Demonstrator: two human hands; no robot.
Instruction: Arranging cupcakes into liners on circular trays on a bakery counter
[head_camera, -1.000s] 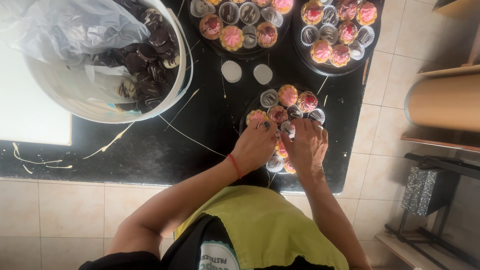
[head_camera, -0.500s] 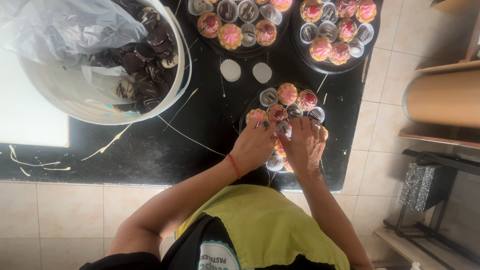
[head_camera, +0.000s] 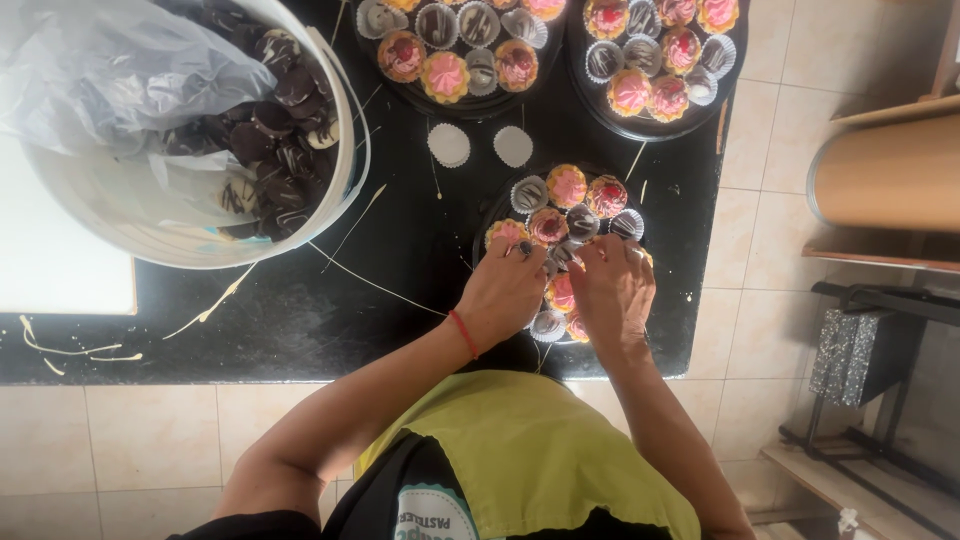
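Note:
A dark round plate (head_camera: 486, 216) on the black counter (head_camera: 300, 320) carries several small tarts with pink or red tops and chocolate sweets in white paper cups. My left hand (head_camera: 503, 292), with a red band at the wrist, rests over the plate's near left side with its fingers curled by a pink tart (head_camera: 507, 232). My right hand (head_camera: 612, 292) covers the near right side. The fingertips of both hands meet at a paper-cupped sweet (head_camera: 560, 256) in the plate's middle. My palms hide the sweets beneath them.
A white bucket (head_camera: 352, 165) of dark chocolates (head_camera: 280, 110), with a plastic bag (head_camera: 110, 70) over it, stands at the left. Two more filled plates (head_camera: 462, 102) (head_camera: 650, 130) sit behind, with two empty paper cups (head_camera: 448, 145) between. A cardboard roll (head_camera: 890, 175) lies at the right.
Both hands stay over the near plate. Only the fingers have shifted slightly among the sweets.

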